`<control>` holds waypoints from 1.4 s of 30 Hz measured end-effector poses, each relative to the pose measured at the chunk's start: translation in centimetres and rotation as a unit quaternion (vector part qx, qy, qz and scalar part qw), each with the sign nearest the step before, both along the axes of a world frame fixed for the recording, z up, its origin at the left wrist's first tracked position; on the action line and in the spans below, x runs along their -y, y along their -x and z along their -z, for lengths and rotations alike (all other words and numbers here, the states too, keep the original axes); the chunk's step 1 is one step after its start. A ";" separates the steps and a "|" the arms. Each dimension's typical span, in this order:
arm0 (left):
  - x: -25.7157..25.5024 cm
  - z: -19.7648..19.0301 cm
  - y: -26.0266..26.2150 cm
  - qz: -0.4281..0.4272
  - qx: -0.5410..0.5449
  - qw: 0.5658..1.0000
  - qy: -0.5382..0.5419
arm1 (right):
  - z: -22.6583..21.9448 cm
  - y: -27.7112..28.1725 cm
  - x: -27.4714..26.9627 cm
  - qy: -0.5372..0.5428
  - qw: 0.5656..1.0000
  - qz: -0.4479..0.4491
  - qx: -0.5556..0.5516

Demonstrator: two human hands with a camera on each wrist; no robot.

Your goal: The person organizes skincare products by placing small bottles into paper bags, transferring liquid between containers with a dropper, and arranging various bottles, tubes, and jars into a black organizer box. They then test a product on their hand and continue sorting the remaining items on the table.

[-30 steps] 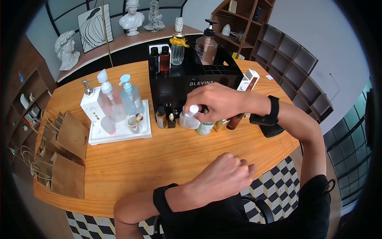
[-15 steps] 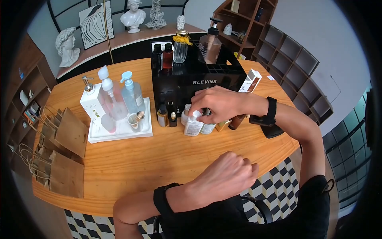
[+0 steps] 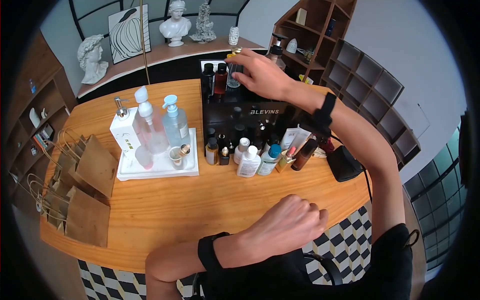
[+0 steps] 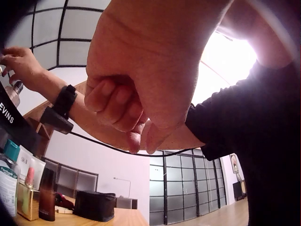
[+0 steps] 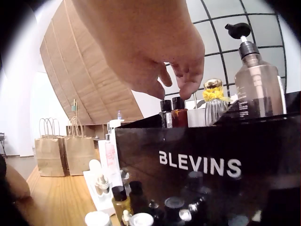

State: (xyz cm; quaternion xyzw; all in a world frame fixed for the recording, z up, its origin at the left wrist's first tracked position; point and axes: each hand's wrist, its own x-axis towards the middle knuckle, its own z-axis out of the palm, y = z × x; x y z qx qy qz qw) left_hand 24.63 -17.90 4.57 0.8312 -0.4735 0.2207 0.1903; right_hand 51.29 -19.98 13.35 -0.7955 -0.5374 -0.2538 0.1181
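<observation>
My right hand [image 3: 257,75] reaches over the black organizer [image 3: 225,111] marked BLEVINS, its fingers loosely bent and holding nothing. In the right wrist view, its fingertips hang just above a black-capped bottle [image 5: 166,117] and a red-brown bottle [image 5: 179,116]. A ribbed glass bottle [image 5: 216,107] with a yellow bow stands beside them; the hand overlaps it in the head view. At the organizer's front stand a white bottle [image 3: 248,166], a blue-capped bottle [image 3: 269,162] and a gold lipstick [image 3: 286,161]. My left hand [image 3: 285,222] is curled into a fist near the table's front edge, with nothing in it.
A white tray [image 3: 150,176] on the left carries pump bottles and a small cup. Brown paper bags [image 3: 89,217] line the left edge. A black pouch [image 3: 344,164] sits at the right, and a large pump bottle [image 5: 257,87] rises from the organizer.
My right hand has let go of the white bottle, which now stands in the front row, and has moved up and back over the organizer. The left hand stays nearly where it was.
</observation>
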 end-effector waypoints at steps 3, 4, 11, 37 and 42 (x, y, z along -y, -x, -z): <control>-0.1 -0.2 0.0 -0.002 0.005 1.000 -0.006 | -0.5 -1.1 -2.8 0.035 0.999 0.001 0.026; -0.1 -0.2 0.0 -0.001 0.008 1.000 -0.008 | -0.8 -1.2 -3.6 0.034 0.999 -0.001 0.026; -0.2 -0.1 0.0 0.002 0.027 1.000 -0.014 | -1.1 -3.4 -6.4 0.108 0.993 0.017 -0.045; 0.3 0.2 0.0 -0.004 0.013 1.000 0.006 | 2.0 10.0 1.3 0.114 0.963 -0.178 -0.169; 0.3 0.3 -0.1 -0.002 0.000 1.000 0.002 | 5.0 11.1 -0.7 0.252 0.935 -0.096 -0.230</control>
